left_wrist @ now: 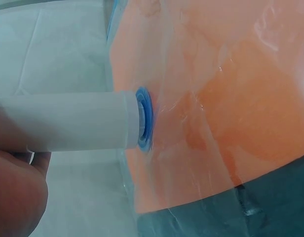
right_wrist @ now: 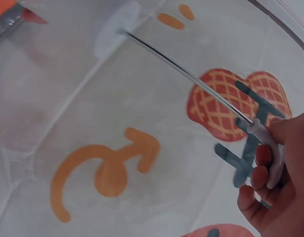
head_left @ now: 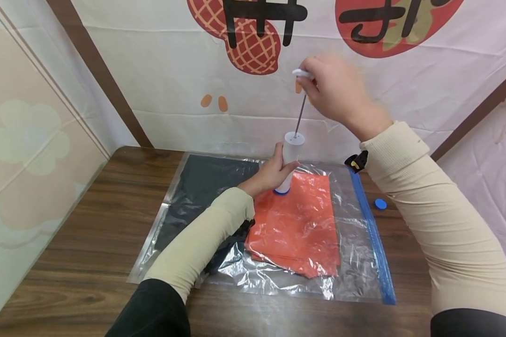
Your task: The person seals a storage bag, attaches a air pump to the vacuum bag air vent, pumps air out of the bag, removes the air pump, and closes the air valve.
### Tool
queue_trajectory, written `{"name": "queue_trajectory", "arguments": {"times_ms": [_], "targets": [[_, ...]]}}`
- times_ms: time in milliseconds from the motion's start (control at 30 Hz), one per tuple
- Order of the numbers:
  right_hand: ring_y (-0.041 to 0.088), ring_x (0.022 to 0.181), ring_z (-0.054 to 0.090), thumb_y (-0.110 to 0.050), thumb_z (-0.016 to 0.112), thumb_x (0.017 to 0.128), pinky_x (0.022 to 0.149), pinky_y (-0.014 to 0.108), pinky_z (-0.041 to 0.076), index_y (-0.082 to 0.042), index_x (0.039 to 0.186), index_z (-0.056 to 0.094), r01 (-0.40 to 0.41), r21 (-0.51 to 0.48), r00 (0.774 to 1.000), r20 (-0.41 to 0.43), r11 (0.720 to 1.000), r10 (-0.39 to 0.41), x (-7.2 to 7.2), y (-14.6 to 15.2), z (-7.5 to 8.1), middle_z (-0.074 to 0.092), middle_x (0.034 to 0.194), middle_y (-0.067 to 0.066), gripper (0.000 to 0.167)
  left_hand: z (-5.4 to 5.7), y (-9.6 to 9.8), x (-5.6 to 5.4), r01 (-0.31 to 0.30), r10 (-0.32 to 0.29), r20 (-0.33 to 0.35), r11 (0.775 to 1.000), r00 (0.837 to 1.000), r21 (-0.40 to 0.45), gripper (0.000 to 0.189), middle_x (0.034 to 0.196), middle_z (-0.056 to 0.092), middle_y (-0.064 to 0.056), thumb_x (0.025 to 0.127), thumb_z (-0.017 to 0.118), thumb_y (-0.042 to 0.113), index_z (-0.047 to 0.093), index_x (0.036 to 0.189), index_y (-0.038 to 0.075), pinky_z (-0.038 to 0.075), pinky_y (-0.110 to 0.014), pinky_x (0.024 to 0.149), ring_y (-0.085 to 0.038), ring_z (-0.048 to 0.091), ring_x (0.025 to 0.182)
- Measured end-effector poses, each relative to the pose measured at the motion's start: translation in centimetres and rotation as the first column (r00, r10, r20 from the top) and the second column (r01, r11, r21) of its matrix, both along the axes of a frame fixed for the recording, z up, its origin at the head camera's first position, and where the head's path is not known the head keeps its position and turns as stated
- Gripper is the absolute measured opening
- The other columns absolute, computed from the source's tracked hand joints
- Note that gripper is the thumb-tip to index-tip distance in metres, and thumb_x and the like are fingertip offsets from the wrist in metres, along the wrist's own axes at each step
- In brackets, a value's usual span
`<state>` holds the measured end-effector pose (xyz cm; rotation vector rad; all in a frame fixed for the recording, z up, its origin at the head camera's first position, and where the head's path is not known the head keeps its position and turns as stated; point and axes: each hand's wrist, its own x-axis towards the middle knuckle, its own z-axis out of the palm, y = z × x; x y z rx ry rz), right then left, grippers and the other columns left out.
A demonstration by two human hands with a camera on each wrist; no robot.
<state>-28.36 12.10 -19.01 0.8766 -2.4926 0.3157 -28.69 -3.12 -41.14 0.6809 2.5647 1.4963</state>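
Note:
My left hand (head_left: 266, 176) grips the white barrel of a hand pump (head_left: 292, 152). The pump stands nearly upright, its lower end at a blue round valve (left_wrist: 146, 119) on a clear plastic storage bag (head_left: 350, 276). Higher up, my right hand (head_left: 339, 89) holds the pump's white handle (right_wrist: 270, 148), fingers curled round it. Between handle and barrel top, a long stretch of the thin metal rod (right_wrist: 186, 74) is drawn out. Inside the bag lie a folded orange-red item (head_left: 303, 224) and a dark item (head_left: 215, 182) to its left.
A small blue cap (head_left: 380, 204) lies on the wooden table (head_left: 76, 252), right of the bag's blue zip edge (head_left: 373, 243). Behind the table hangs a printed cloth (head_left: 160, 65); another cloth (head_left: 29, 140) closes off the left side.

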Motion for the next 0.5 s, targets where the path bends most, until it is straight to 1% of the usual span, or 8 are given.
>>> {"name": "queue_trajectory", "arguments": {"times_ms": [133,167,267,367,433,500], "targets": [[0.031,0.086,0.064,-0.017,0.06,0.103,0.077,0.046,0.053,0.001,0.108,0.065,-0.046,0.038,0.999,0.03,0.998,0.045,-0.3,0.0,-1.5,0.067,0.093,0.015,0.019,0.0,-0.1,0.0,0.008,-0.008,0.008,1.0,1.0,0.005,0.071,0.145,0.045,-0.018,0.107,0.051,0.036,0.005,0.157,0.014,0.038,-0.053,0.113,-0.034,0.049,0.136],[0.032,0.086,0.065,-0.017,0.061,0.103,0.077,0.047,0.053,0.0,0.108,0.065,-0.05,0.051,0.998,0.043,0.997,0.048,-0.4,0.0,-1.9,0.067,0.092,0.015,0.018,0.1,-0.1,0.1,0.011,-0.011,0.008,1.0,1.0,0.005,0.072,0.145,0.045,-0.018,0.107,0.051,0.036,0.005,0.157,0.014,0.038,-0.053,0.113,-0.034,0.049,0.136],[0.031,0.085,0.066,-0.017,0.063,0.102,0.074,0.047,0.054,-0.002,0.106,0.065,-0.051,0.092,0.996,0.083,0.994,0.044,-0.5,0.0,-3.0,0.067,0.09,0.013,0.015,0.1,-0.1,0.1,0.019,-0.019,0.002,1.0,1.0,0.008,0.072,0.145,0.045,-0.018,0.107,0.051,0.036,0.004,0.157,0.013,0.038,-0.052,0.113,-0.034,0.049,0.135],[0.03,0.083,0.067,-0.019,0.063,0.102,0.069,0.047,0.055,-0.004,0.107,0.065,-0.039,0.133,0.991,0.134,0.99,0.021,-0.5,-0.1,-4.1,0.069,0.091,0.013,0.015,0.1,-0.1,0.0,0.022,-0.022,-0.001,1.0,1.0,0.014,0.072,0.144,0.045,-0.018,0.107,0.05,0.036,0.004,0.157,0.012,0.038,-0.052,0.113,-0.033,0.05,0.134],[0.029,0.081,0.066,-0.019,0.063,0.102,0.064,0.046,0.053,-0.005,0.105,0.065,-0.042,0.15,0.989,0.147,0.988,0.02,-0.5,-0.1,-4.7,0.069,0.089,0.012,0.014,0.1,-0.1,0.0,0.025,-0.025,-0.002,1.0,1.0,0.018,0.072,0.144,0.044,-0.018,0.107,0.051,0.035,0.004,0.157,0.012,0.039,-0.051,0.112,-0.032,0.049,0.133],[0.029,0.078,0.066,-0.019,0.063,0.102,0.063,0.046,0.051,-0.006,0.102,0.064,-0.043,0.163,0.988,0.151,0.986,0.018,-0.5,-0.1,-5.1,0.068,0.086,0.012,0.014,0.1,-0.1,0.0,0.028,-0.028,-0.001,0.999,1.0,0.024,0.072,0.145,0.044,-0.017,0.108,0.051,0.033,0.004,0.157,0.011,0.038,-0.051,0.113,-0.032,0.049,0.133]]}}
